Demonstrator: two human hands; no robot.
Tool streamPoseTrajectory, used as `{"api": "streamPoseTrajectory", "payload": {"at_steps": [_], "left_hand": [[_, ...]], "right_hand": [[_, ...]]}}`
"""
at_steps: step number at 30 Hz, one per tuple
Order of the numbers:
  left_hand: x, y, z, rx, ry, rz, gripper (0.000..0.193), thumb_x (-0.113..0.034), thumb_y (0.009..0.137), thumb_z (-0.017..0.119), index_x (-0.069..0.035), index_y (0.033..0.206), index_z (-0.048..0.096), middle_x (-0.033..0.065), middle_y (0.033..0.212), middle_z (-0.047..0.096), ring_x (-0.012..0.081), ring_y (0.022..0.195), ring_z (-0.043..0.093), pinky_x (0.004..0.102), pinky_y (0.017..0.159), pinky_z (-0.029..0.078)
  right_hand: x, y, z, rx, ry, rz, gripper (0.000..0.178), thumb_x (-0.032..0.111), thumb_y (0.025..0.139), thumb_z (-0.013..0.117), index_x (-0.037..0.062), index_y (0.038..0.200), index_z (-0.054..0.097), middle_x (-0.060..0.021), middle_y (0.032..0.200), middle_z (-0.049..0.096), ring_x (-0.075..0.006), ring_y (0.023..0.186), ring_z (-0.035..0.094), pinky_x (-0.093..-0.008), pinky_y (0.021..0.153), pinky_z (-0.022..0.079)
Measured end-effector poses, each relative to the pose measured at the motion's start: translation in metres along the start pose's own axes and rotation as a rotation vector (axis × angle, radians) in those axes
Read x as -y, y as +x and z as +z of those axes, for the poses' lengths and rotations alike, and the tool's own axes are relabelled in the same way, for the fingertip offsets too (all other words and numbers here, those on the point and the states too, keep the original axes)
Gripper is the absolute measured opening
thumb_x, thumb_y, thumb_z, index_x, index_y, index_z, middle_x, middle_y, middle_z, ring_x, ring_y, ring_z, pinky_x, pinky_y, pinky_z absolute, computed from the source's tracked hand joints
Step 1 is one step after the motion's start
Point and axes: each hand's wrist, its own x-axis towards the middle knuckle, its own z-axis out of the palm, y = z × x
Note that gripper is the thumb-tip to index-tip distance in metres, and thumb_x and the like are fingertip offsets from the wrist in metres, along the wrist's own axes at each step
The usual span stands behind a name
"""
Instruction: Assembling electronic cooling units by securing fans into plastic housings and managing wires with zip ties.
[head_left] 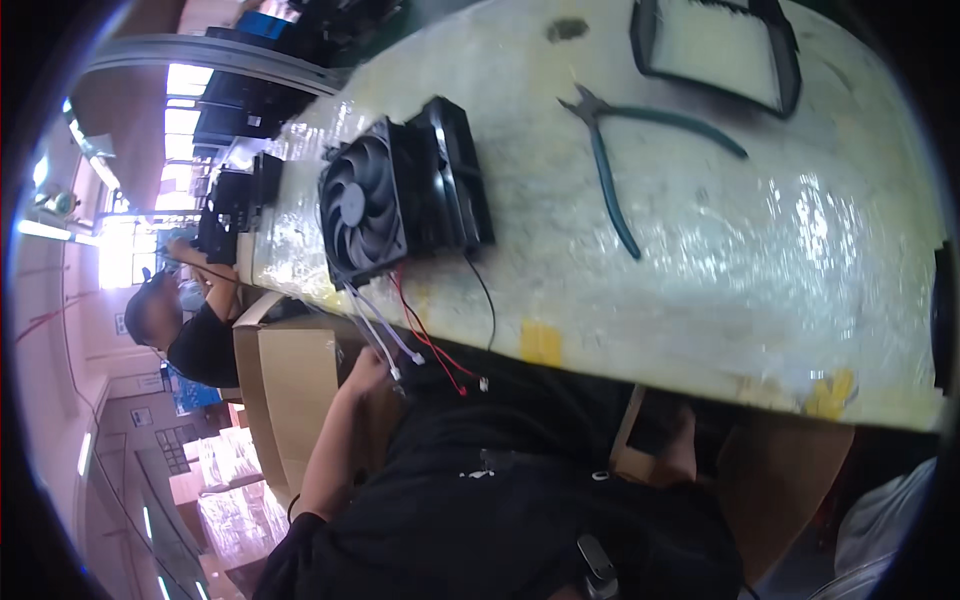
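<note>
My left hand (pixel 371 370) is low beside the table's front edge, next to a cardboard box (pixel 297 385); its fingers are partly hidden and blurred. On the right, my right hand (pixel 684 435) reaches down into another cardboard box (pixel 780 475), where its fingers cannot be made out. A black cooling fan (pixel 357 205) stands on the table against a second black, boxy part (pixel 458 175). Thin red, black, white and purplish wires (pixel 410 325) with small plugs hang from them over the edge, close to my left hand.
Green-handled cutting pliers (pixel 604 140) lie spread on the film-wrapped table (pixel 700 300). Behind them is a black frame (pixel 788 70) around a pale panel. Another dark object (pixel 942 320) stands at the right end. A co-worker (pixel 200 325) is at the far left, near black equipment.
</note>
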Motion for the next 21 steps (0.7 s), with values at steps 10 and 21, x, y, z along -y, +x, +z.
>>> {"api": "streamPoseTrajectory", "payload": {"at_steps": [10,21], "left_hand": [[-0.084,-0.055,-0.063,0.422,0.039,-0.078,0.030,0.000,0.090,0.057,0.002,0.119,0.061,0.0061,0.104,0.067,0.0115,0.096,0.061,0.0277,0.086,0.050],[-0.270,-0.077,-0.099,0.855,0.254,0.693,0.025,-0.003,0.092,0.057,0.001,0.116,0.064,0.0108,0.097,0.068,0.0175,0.085,0.065,0.0283,0.077,0.051]], "right_hand": [[0.045,-0.103,0.073,-0.683,-0.840,-0.537,0.044,0.030,0.099,0.049,-0.0099,0.113,0.062,-0.0281,0.111,0.066,-0.0365,0.102,0.064,-0.0425,0.093,0.047],[0.031,-0.352,0.066,-0.785,-0.811,-0.930,0.032,0.020,0.091,0.054,-0.0075,0.101,0.066,-0.0125,0.098,0.067,-0.0224,0.093,0.060,-0.0349,0.088,0.046]]}}
